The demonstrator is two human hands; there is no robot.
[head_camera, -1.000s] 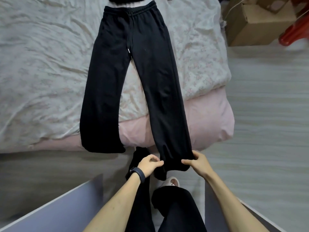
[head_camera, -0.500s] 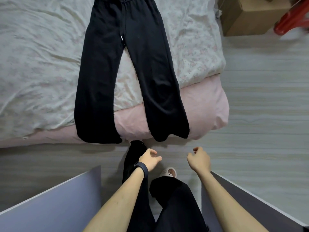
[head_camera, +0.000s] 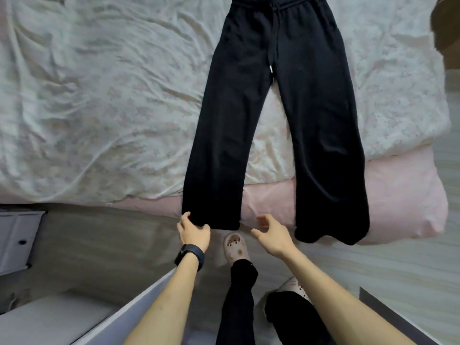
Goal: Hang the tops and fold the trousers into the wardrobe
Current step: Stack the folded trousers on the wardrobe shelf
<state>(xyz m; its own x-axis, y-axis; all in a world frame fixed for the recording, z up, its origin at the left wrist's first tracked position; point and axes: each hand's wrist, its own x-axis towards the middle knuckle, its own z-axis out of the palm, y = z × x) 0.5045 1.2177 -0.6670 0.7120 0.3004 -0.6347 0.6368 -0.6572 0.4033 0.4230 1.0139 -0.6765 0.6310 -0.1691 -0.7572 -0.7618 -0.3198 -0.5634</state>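
Head-cam view looking down. We see black trousers (head_camera: 273,108) spread flat, front up, on a bed (head_camera: 87,95) w/ pale crumpled bedding. The waistband is at the top of frame, the drawstring (head_camera: 272,41) runs down the middle, and the legs lie apart in a V. Both leg ends hang just over the bed's pink edge, near the floor (head_camera: 373,270).

The left hand (head_camera: 193,231), w/ a black watch (head_camera: 190,256) on its wrist, pinches the outer corner of the hem (head_camera: 211,219) on the left of frame, thumb & fingers curled round the cloth. The right hand (head_camera: 272,235) is spread loose and holds nothing. It hovers just beside that same hem's inner corner, not touching as far as we can tell. The other leg (head_camera: 328,170) lies free to the right. Below are the person's feet in pale slippers (head_camera: 235,247).

Progress, as we judge it: early. The trousers lie flat but no fold is made yet. Left to do, prob.: leg over leg, fold up, carry to the wardrobe. No tops or hangers are in view, so we can't tell how that half stands. The wardrobe isn't clearly seen either.
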